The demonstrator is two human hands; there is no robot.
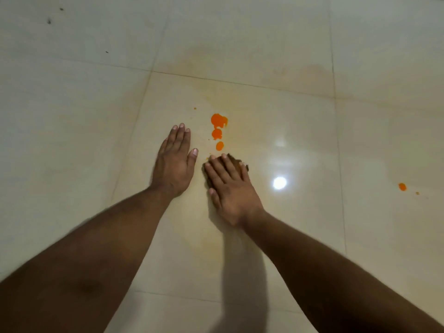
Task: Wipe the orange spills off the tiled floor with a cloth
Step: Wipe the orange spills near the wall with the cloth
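Three bright orange spills (218, 127) lie in a short line on the glossy cream tiled floor (264, 121), just beyond my hands. My right hand (228, 186) presses flat, fingers straight, on a small dark brown cloth (236, 161). Only the cloth's far edge and a sliver at the left of the hand show; the rest is hidden under the palm. The cloth sits just below the nearest spill. My left hand (174, 162) rests flat on the floor to the left of the spills, fingers straight. A separate orange spot (402, 187) lies far right.
Faint yellowish smears (312, 73) spread over the tiles beyond the spills. A bright light reflection (279, 182) sits right of my right hand. A few small dark specks (49, 21) lie at the far left. Grout lines cross the floor.
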